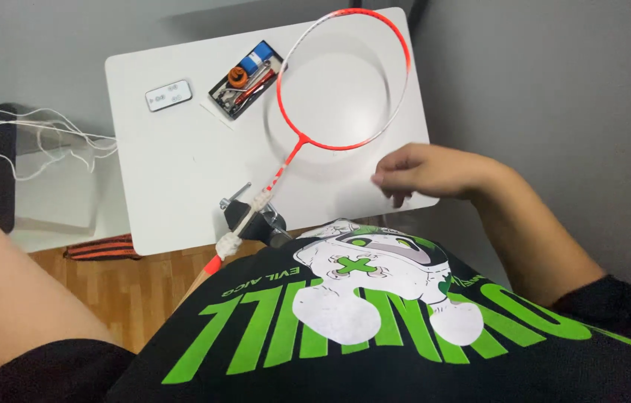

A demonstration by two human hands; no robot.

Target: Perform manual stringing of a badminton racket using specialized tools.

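Orange-and-white racket frame [341, 78], unstrung, lying over the white desk [174, 172] in the upper centre of the frame, its shaft gripped in a small metal clamp [250, 213] at the desk's near edge. The long axis runs diagonally: the head points to the upper right, the handle end to the lower left, past the desk edge. The right hand [435, 173], at centre right, hovers just beside the head with fingers loosely curled, holding nothing. The left hand is out of view; only the arm shows at lower left. A tool tray [247, 78] and a small flat device [168, 95] lie at upper left. Risk, as a judgement: the overhanging racket could pivot or slip in the clamp if nudged, and the head could sweep into the tray.
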